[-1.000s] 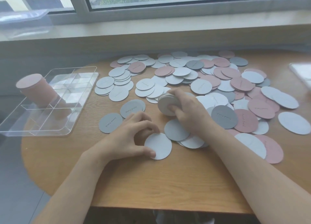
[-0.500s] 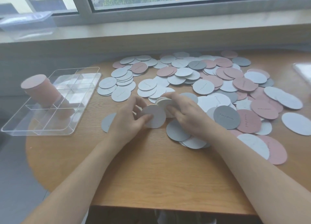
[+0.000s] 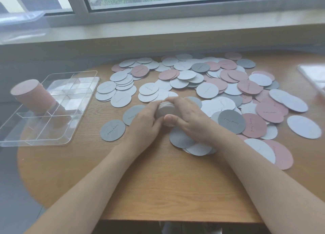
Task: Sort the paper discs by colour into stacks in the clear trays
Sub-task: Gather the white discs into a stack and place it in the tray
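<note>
Gripping a small stack of grey round paper discs between my left hand and right hand above the wooden table.

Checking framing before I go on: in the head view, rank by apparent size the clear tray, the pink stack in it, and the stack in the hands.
1. clear tray
2. pink stack
3. stack in both hands, partly covered by them, so unsure

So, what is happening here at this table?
A person is sorting paper discs by colour. Both hands, the left hand and the right hand, hold a small stack of discs between them above the wooden table. A tall pink stack already stands in the clear tray. Many discs lie unsorted.
</note>
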The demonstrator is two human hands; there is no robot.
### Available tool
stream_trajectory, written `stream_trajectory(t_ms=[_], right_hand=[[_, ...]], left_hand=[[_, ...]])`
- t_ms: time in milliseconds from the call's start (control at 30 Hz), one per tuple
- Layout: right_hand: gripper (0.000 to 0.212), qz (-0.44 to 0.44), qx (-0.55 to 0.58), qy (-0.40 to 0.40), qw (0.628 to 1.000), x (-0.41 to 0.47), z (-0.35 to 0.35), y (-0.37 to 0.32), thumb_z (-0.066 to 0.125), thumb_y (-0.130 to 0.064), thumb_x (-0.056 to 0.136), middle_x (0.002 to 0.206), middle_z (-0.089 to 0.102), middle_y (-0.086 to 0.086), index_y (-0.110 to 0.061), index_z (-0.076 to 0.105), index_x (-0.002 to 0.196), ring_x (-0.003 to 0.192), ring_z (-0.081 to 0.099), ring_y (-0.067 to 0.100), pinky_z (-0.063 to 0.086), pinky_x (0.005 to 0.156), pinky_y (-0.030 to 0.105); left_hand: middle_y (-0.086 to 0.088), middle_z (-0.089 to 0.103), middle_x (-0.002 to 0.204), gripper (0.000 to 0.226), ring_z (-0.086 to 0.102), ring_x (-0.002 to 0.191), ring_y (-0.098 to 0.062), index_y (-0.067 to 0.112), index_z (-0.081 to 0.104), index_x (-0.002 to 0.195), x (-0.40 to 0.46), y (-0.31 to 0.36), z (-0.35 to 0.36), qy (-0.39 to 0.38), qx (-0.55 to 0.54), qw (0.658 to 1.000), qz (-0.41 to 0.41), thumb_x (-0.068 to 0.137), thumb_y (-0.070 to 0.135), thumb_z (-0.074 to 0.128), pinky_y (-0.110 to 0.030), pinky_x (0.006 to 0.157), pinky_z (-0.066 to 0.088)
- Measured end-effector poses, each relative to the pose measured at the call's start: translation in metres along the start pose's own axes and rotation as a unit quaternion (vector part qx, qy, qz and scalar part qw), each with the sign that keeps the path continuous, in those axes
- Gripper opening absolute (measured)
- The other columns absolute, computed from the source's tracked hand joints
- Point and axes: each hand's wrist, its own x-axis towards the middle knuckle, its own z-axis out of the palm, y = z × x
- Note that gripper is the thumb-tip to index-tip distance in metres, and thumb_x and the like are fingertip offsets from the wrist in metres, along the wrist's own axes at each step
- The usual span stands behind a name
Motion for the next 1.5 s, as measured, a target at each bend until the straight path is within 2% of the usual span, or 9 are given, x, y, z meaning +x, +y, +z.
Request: stream_trajectory(t_ms=[133,267,400,633,933,1033,1133,1300,1500], right_hand=[[0.072,-0.005,-0.031,0.042,0.999,0.000,-0.012,0.001,0.038,-0.068,0.087,0.119,0.052,-0.009,-0.020,0.045,0.140,0.108,0.043,0.009,0.031,0.100,0.029],[0.032,0.025,-0.053,0.072,0.996,-0.008,-0.039,-0.003,0.058,-0.050,0.091,0.090,0.054,-0.008,-0.022,0.057,0.107,0.083,0.049,0.011,0.041,0.080,0.030],[0.027,0.030,-0.072,-0.001,0.997,-0.045,-0.060,-0.003,0.073,-0.047,0.079,0.086,0.055,-0.011,-0.027,0.057,0.087,0.083,0.052,0.007,0.043,0.073,0.028],[0.053,0.020,-0.179,-0.105,0.978,-0.086,-0.052,0.004,0.076,-0.066,0.064,0.115,0.039,-0.024,-0.042,0.054,0.106,0.111,0.031,0.001,0.030,0.099,0.026],[0.049,-0.025,-0.203,-0.089,0.975,-0.075,-0.044,0.005,0.053,-0.071,0.080,0.107,0.041,-0.017,-0.051,0.058,0.124,0.096,0.036,0.002,0.028,0.090,0.024],[0.033,-0.024,-0.164,-0.055,0.985,-0.072,-0.049,0.002,0.049,-0.062,0.087,0.098,0.052,-0.017,-0.044,0.066,0.109,0.093,0.046,0.000,0.030,0.091,0.021],[0.025,-0.017,-0.116,0.035,0.993,-0.061,-0.054,0.002,0.048,-0.042,0.091,0.081,0.062,-0.011,-0.028,0.069,0.088,0.080,0.054,0.008,0.042,0.083,0.037],[0.026,0.048,-0.114,0.160,0.979,-0.033,-0.060,0.006,0.045,-0.034,0.090,0.070,0.062,-0.001,-0.018,0.064,0.083,0.068,0.055,0.023,0.049,0.065,0.042],[0.012,0.043,0.012,0.202,0.978,-0.017,-0.036,-0.001,0.059,-0.021,0.096,0.078,0.068,-0.008,-0.021,0.071,0.096,0.073,0.058,0.003,0.043,0.067,0.016]], left_hand=[[0.016,0.042,0.067,0.013,0.044,0.060,0.000,0.023,0.051,0.096,-0.002,-0.003,0.000,0.001,0.015,1.000,-0.004,0.097,0.022,0.064,-0.014,0.056,0.029],[0.005,0.055,0.076,0.017,0.041,0.055,-0.005,0.025,0.050,0.093,-0.002,-0.006,-0.002,-0.004,-0.012,1.000,-0.025,0.093,0.019,0.066,-0.022,0.056,0.030],[0.003,0.051,0.067,0.018,0.040,0.052,-0.009,0.026,0.050,0.090,-0.002,-0.005,-0.003,-0.007,-0.028,0.999,-0.038,0.092,0.018,0.066,-0.022,0.052,0.030],[-0.015,0.059,0.072,0.013,0.048,0.058,-0.027,0.029,0.050,0.092,-0.002,-0.006,-0.003,-0.018,-0.050,0.997,-0.047,0.092,0.028,0.064,-0.042,0.058,0.043],[0.002,0.067,0.093,0.009,0.055,0.070,-0.030,0.024,0.059,0.101,-0.004,-0.004,-0.009,0.033,-0.106,0.992,-0.061,0.094,0.028,0.063,-0.036,0.068,0.045],[0.003,0.068,0.094,0.009,0.057,0.074,-0.034,0.023,0.059,0.103,-0.003,-0.004,-0.008,0.035,-0.105,0.992,-0.061,0.096,0.023,0.064,-0.036,0.067,0.045],[0.001,0.066,0.092,0.008,0.054,0.072,-0.037,0.022,0.059,0.101,-0.003,-0.002,-0.009,0.031,-0.104,0.993,-0.051,0.095,0.021,0.065,-0.039,0.067,0.043],[-0.003,0.065,0.092,0.007,0.052,0.071,-0.038,0.021,0.059,0.100,-0.004,-0.003,-0.009,0.017,-0.108,0.993,-0.044,0.096,0.022,0.064,-0.038,0.067,0.042],[0.003,0.065,0.084,0.012,0.051,0.062,-0.032,0.027,0.059,0.103,-0.005,-0.006,-0.007,-0.001,-0.108,0.994,-0.029,0.095,0.021,0.066,-0.041,0.064,0.043]])
